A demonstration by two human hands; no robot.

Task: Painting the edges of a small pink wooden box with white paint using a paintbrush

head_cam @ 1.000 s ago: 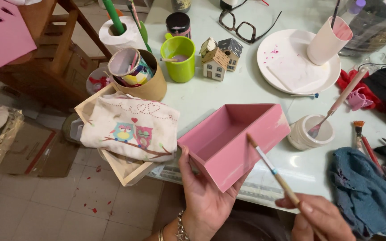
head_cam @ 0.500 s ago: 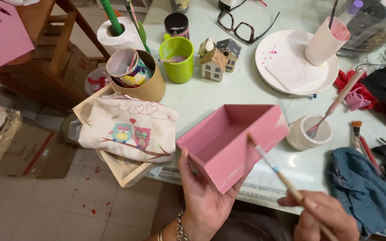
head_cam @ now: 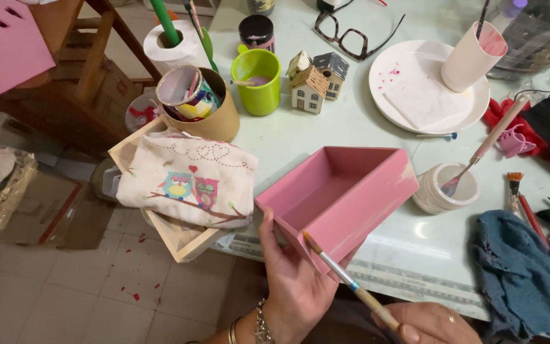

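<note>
Down at the near edge, the right hand (head_cam: 429, 323) pinches a thin paintbrush (head_cam: 350, 284), fingers closed round the handle, bristle tip touching the near lower wall of the pink box (head_cam: 345, 197). The left hand (head_cam: 294, 280) cups that box from underneath, thumb up along its left corner, fingers wrapped under the base; a bracelet (head_cam: 259, 326) shows at the wrist. The box is tilted, its open side facing up and toward the camera, held just over the front edge of the pale table (head_cam: 326, 134).

Just right of the box sits a small white paint pot (head_cam: 444, 188) with a second brush (head_cam: 488, 145) leaning in it. A blue rag (head_cam: 520, 274) lies crumpled at the near right. To the left, an owl-print cloth (head_cam: 189, 178) drapes over a wooden tray (head_cam: 183, 245).

Further back: a green cup (head_cam: 259, 81), two little model houses (head_cam: 316, 81), a white plate (head_cam: 424, 89) carrying a pale cup (head_cam: 472, 57), and a pair of glasses (head_cam: 351, 35).
</note>
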